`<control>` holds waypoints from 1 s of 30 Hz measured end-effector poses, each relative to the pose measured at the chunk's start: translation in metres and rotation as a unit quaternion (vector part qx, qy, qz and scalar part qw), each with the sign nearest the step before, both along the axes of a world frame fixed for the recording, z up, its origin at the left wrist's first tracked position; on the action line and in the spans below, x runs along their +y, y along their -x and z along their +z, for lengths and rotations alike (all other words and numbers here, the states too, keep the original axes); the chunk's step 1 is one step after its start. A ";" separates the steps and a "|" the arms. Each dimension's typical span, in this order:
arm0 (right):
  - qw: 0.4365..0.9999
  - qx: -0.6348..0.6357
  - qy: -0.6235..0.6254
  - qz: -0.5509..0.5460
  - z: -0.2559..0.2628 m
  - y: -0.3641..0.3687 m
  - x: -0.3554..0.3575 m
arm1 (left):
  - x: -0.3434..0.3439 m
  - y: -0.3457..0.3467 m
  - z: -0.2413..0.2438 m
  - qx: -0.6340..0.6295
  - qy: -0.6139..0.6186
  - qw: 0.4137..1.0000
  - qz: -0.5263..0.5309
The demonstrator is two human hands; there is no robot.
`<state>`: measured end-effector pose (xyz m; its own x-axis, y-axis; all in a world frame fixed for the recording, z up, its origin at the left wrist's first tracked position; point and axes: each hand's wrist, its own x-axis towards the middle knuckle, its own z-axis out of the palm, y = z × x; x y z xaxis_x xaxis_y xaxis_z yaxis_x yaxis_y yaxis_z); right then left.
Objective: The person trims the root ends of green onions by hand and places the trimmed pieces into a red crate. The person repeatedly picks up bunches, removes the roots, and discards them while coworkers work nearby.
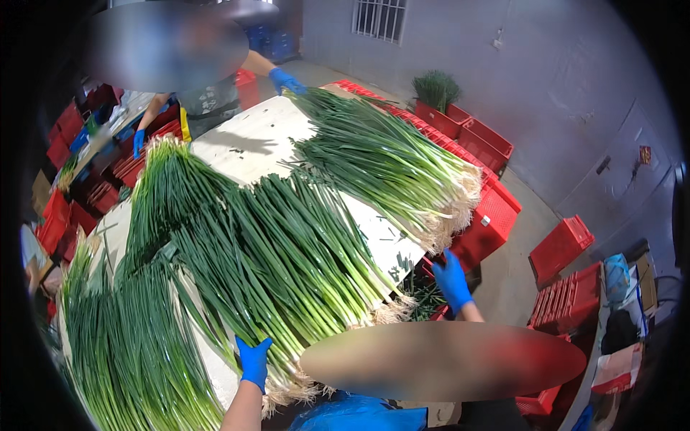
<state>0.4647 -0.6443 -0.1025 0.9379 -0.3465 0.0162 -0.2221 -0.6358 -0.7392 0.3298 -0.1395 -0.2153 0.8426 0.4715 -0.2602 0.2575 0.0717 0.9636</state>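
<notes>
My left hand, in a blue glove, rests against the pale lower stems of a wide spread of green onions. Its fingertips lie among the stalks, and I cannot tell whether they grip any. Off the table's near right edge, my right hand, also gloved in blue, has its fingers apart and nothing in them. Just beyond it are the whitish roots of another green onion pile. More green onions lie to the left, and a further bunch has its roots pointing away. All lie on a white tabletop.
Across the table a person's gloved hand touches the far pile; their other hand hangs at the left. Red plastic crates line the table's right side. More crates stand on the floor at right, before a grey wall.
</notes>
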 end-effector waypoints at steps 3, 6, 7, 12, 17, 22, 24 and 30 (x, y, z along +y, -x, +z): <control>0.980 -0.084 0.182 0.014 0.008 -0.077 -0.007 | 0.005 0.000 0.004 0.000 0.047 0.999 0.000; 0.967 -0.046 0.252 0.007 0.040 -0.122 0.002 | 0.005 0.000 0.015 0.069 0.052 0.996 0.030; 0.961 -0.042 0.269 0.038 0.025 -0.142 -0.015 | 0.000 -0.001 0.035 0.136 0.039 0.988 0.065; 0.977 -0.121 0.175 0.010 -0.029 -0.177 -0.072 | 0.011 0.002 0.004 0.164 -0.032 0.986 -0.001; 0.966 -0.036 0.255 -0.018 -0.045 -0.172 -0.078 | 0.020 0.012 -0.024 0.047 -0.002 0.998 -0.030; 0.937 -0.100 0.336 -0.011 -0.057 -0.151 -0.079 | -0.003 0.000 0.033 0.175 -0.072 0.982 -0.003; 0.933 -0.174 0.314 0.037 -0.083 -0.152 -0.094 | 0.001 -0.005 0.005 0.171 -0.052 0.984 -0.012; 0.917 -0.120 0.350 0.148 -0.055 -0.130 0.033 | 0.022 0.019 -0.009 0.072 0.007 0.997 0.025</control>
